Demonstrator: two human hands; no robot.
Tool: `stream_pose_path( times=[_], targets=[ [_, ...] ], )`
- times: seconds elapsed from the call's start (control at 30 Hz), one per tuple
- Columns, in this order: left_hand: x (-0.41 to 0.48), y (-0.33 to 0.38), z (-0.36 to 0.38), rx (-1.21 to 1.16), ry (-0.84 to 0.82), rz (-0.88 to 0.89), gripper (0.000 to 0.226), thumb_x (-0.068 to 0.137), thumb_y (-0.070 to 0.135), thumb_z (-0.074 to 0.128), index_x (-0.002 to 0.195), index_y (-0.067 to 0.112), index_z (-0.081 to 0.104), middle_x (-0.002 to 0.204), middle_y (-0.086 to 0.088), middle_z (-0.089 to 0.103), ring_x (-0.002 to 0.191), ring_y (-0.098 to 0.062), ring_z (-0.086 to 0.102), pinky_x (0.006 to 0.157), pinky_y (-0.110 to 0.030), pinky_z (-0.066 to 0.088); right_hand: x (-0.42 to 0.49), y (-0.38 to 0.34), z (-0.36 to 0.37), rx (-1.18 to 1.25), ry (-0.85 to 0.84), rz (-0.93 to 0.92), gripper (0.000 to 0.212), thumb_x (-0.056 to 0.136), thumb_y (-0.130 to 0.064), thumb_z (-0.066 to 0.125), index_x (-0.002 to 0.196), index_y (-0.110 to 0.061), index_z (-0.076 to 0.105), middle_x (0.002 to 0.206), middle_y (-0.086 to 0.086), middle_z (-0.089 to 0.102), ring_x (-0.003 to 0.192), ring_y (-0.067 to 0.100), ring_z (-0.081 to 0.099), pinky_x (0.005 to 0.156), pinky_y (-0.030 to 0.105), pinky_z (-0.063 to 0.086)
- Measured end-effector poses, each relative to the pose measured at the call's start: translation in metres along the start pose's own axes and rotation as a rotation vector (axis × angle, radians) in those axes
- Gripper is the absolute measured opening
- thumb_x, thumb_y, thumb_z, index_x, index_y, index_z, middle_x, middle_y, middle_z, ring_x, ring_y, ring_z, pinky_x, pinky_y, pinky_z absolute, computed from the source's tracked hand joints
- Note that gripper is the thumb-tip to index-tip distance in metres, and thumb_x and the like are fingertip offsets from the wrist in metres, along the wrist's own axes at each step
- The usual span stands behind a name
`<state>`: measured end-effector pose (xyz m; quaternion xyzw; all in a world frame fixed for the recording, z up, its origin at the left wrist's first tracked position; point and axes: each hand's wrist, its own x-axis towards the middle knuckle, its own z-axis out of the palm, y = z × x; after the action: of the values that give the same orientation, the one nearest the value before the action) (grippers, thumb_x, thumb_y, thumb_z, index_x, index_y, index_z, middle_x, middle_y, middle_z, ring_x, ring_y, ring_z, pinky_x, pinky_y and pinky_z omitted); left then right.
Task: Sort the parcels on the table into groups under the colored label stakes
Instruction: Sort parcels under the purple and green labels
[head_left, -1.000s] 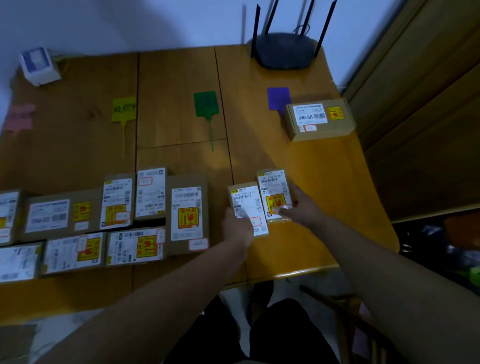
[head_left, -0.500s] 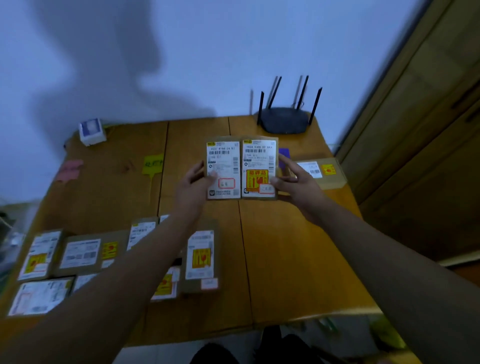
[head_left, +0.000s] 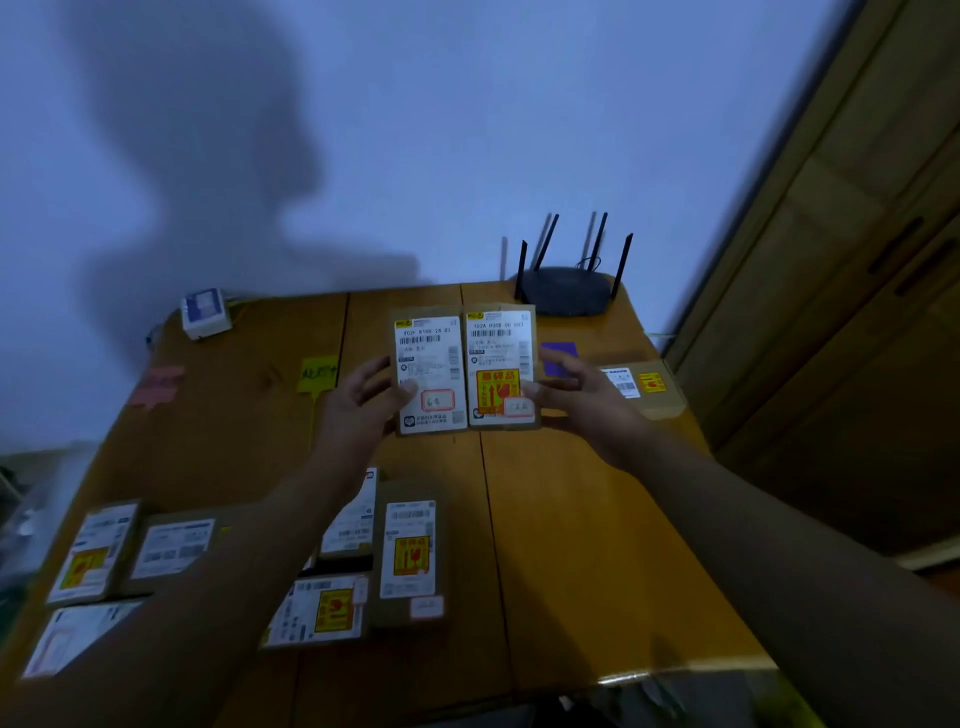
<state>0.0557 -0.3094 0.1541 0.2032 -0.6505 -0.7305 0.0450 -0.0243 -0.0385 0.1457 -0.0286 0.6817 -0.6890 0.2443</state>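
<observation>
Above the table (head_left: 597, 519), both hands still grip two parcels, raised slightly nearer the camera.

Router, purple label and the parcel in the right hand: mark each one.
Router (head_left: 563, 296), head view, top of its dark body.
Purple label (head_left: 560, 357), head view, middle of the tag.
Parcel in the right hand (head_left: 498, 364), head view, its white shipping label.

Both forearms raised and reaching forward, wrists level. Left hand (head_left: 358, 410) upright, thumb pressed forward, fingers spread loosely behind. Right hand (head_left: 582, 402) mirrors it, thumb forward, fingers extended leftward. Both closed in a pinching hold.
</observation>
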Motion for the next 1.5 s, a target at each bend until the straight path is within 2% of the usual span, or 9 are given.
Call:
stream_pose_path(
  times=[0.23,0.47,0.73,0.83,1.03,1.33,1.37,1.43,1.5],
  targets=[
    [-0.008,-0.034,-0.014,0.032,-0.060,-0.163,0.054,0.089,0.010,0.075,0.138,0.023,0.057,0.117,-0.008,0.075,0.099,-0.024,0.077,0.074,-0.035,0.064,-0.018,0.032,0.005,-0.036,0.008,0.156,0.062,0.086,-0.016,0.083,0.140,-0.032,0.057,0.123,0.012,0.074,0.107,0.026,0.077,0.092,0.050,0.063],
    [-0.015,-0.060,-0.034,0.076,-0.144,-0.337,0.063,0.086,0.010,0.078,0.142,0.019,0.052,0.123,-0.012,0.070,0.102,-0.028,0.074,0.083,-0.043,0.063,-0.030,0.057,0.015,-0.092,0.000,0.265,0.053,0.089,-0.016,0.081,0.134,-0.032,0.058,0.119,0.013,0.074,0.105,0.028,0.077,0.094,0.053,0.061],
    [-0.010,-0.068,-0.052,0.114,-0.124,-0.349,0.062,0.088,0.012,0.078,0.144,0.015,0.051,0.124,-0.011,0.068,0.103,-0.025,0.072,0.076,-0.034,0.061,-0.015,0.084,0.030,-0.086,0.000,0.290,0.063,0.089,-0.019,0.081,0.145,-0.025,0.053,0.122,0.016,0.074,0.106,0.029,0.077,0.087,0.046,0.064],
    [0.001,-0.071,-0.049,0.105,-0.079,-0.336,0.062,0.089,0.014,0.078,0.145,0.014,0.051,0.125,-0.009,0.069,0.099,-0.022,0.074,0.071,-0.030,0.062,0.004,0.093,0.028,-0.098,0.026,0.298,0.064,0.091,-0.018,0.079,0.148,-0.020,0.052,0.119,0.014,0.076,0.105,0.027,0.077,0.089,0.046,0.064],
    [0.046,-0.076,-0.036,0.077,0.034,-0.354,0.061,0.088,0.015,0.078,0.143,0.016,0.052,0.122,-0.010,0.072,0.100,-0.026,0.076,0.078,-0.037,0.063,0.084,0.104,0.006,-0.119,0.125,0.364,0.061,0.099,-0.014,0.068,0.155,-0.016,0.043,0.124,0.015,0.073,0.111,0.030,0.072,0.090,0.047,0.061],
    [0.097,-0.096,-0.009,0.079,0.097,-0.400,0.055,0.089,0.017,0.076,0.140,0.020,0.055,0.123,-0.008,0.073,0.103,-0.024,0.075,0.081,-0.037,0.063,0.191,0.121,0.002,-0.188,0.071,0.519,0.058,0.103,-0.018,0.062,0.156,-0.015,0.041,0.126,0.013,0.072,0.107,0.027,0.072,0.103,0.053,0.055],
    [0.101,-0.100,-0.007,0.077,0.099,-0.398,0.055,0.090,0.016,0.076,0.141,0.020,0.054,0.124,-0.009,0.072,0.104,-0.024,0.075,0.081,-0.036,0.064,0.197,0.123,0.004,-0.200,0.061,0.535,0.056,0.103,-0.018,0.061,0.155,-0.015,0.042,0.120,0.010,0.073,0.099,0.023,0.072,0.099,0.051,0.058],
    [0.105,-0.104,-0.001,0.085,0.102,-0.388,0.055,0.090,0.017,0.077,0.140,0.021,0.055,0.125,-0.007,0.071,0.106,-0.024,0.074,0.085,-0.037,0.063,0.203,0.126,0.009,-0.202,0.043,0.540,0.048,0.104,-0.017,0.059,0.150,-0.014,0.046,0.106,0.004,0.072,0.086,0.016,0.068,0.077,0.041,0.060],
    [0.109,-0.107,0.004,0.096,0.107,-0.384,0.054,0.090,0.017,0.077,0.139,0.021,0.055,0.124,-0.006,0.072,0.107,-0.023,0.073,0.090,-0.041,0.062,0.209,0.129,0.012,-0.182,0.042,0.537,0.041,0.106,-0.016,0.056,0.147,-0.014,0.049,0.108,0.003,0.070,0.088,0.017,0.067,0.072,0.036,0.057]
  ],
)
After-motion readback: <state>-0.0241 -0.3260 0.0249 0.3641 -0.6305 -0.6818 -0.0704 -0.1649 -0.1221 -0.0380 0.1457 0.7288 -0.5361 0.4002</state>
